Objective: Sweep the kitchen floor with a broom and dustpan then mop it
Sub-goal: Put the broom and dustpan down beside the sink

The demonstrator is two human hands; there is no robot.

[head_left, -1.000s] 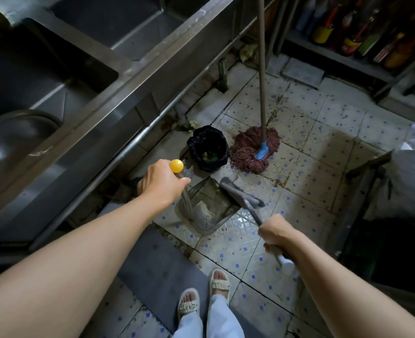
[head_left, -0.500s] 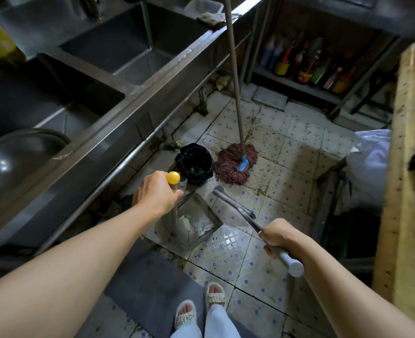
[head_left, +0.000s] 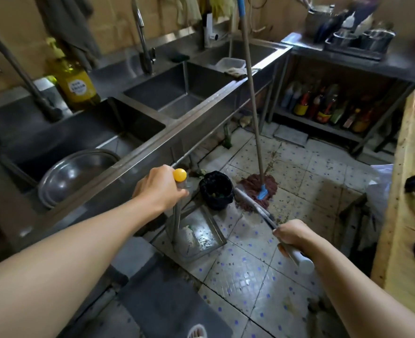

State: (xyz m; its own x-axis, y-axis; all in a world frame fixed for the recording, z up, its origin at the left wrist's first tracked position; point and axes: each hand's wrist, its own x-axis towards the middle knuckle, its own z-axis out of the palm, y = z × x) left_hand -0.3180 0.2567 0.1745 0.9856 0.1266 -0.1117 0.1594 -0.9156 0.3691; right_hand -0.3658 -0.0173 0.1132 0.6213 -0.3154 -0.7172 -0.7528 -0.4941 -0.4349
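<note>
the only lettering that shows is on a round pale label on the yellow bottle (head_left: 75,87) standing on the surface behind the sinks, and it is too blurred to read. the labels on the shelf bottles (head_left: 323,106) are illegible too.

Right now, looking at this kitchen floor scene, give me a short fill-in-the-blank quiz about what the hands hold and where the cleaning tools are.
1. The left hand grips the dustpan handle, which has a ____ knob on top.
2. The right hand holds the ____ handle.
3. The mop stands with its pole leaning against the ____.
4. The black bin stands between the dustpan and the ____ head.

Missing words: yellow; broom; sink; mop
</note>
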